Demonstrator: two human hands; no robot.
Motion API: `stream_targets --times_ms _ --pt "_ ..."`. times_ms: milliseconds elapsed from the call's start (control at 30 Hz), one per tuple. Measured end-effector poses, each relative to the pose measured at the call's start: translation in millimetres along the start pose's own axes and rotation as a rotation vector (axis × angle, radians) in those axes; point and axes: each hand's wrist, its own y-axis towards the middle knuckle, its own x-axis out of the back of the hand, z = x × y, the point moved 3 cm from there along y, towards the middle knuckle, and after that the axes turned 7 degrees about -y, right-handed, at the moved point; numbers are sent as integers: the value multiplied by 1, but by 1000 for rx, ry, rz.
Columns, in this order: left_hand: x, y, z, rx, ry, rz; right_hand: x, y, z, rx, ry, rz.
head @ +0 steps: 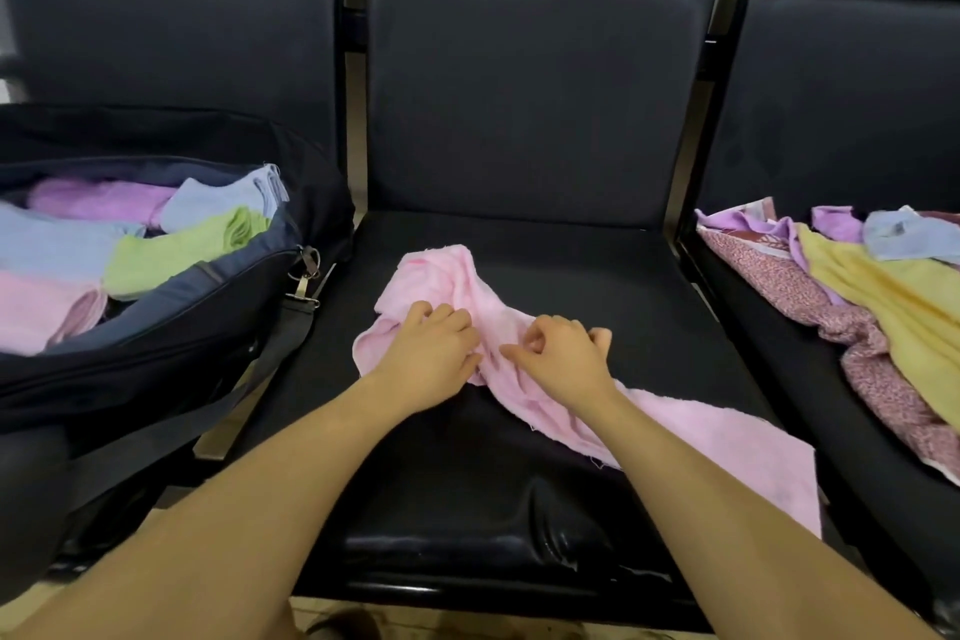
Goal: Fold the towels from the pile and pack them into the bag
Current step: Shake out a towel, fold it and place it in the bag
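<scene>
The crumpled pale pink terry towel (pixel 519 343) lies on the black padded seat (pixel 649 286), the left hand (pixel 431 353) and right hand (pixel 558 359) fingers pinching its bunched middle; soft, light and limp, it looks best gripped by the corners.

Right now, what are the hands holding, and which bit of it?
Both hands hold the pink towel at its bunched middle: left hand and right hand curl their fingers into the cloth.
</scene>
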Motion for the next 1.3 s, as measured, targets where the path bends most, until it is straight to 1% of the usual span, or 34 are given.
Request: stream_targets --times_ms 100,133,200,267,333,400,433,467,533,633,700,733,800,900,1000,1067,1100,1167,1233,1300 --pt "-10 -1 -1 -6 -33 -3 -4 1 5 -29 71 2" --pt "-12 -2 -2 0 -58 -8 -5 2 7 -29 97 -21" --pt "-15 -2 -2 -8 -66 -9 -1 1 9 -59 171 -129" --pt "-14 0 1 3 -78 -25 9 0 8 -157 328 -245" --pt "-12 1 0 0 -22 -87 16 0 7 -223 431 -306" --pt "-11 1 -2 57 62 -103 21 -1 7 -242 470 -332" --pt "-14 2 -2 71 69 -126 23 0 6 -246 483 -342" --pt "-15 2 -3 93 68 -114 25 1 4 -250 484 -347" --pt "-16 1 -5 125 99 -117 28 5 0 -234 451 -316" --pt "-16 0 -6 138 127 -176 29 5 -2 -178 428 -173" --pt "-17 0 -9 145 104 -182 26 4 -3 -155 403 -76" --pt "-17 1 -10 159 83 -155 25 3 -5 -143 351 -48" --pt "-21 3 -11 175 81 -126 23 3 -8 -107 244 -57" --pt "-22 5 -13 199 96 -134 27 2 -11 -81 179 -158" --pt "1 7 -17 223 17 -245 38 0 -14 -74 199 -298" --pt "22 13 -18 237 10 -324 49 -3 -14 -73 289 -390" --pt "31 16 -18 191 39 -348 56 -6 -12 -67 357 -433" --pt "54 19 -20 142 162 -403 72 -14 -7 -59 511 -501" --pt "71 19 -17 97 163 -495 88 -20 -5 -56 633 -562" --pt "88 16 -15 87 108 -567 100 -26 -5 -62 741 -633"
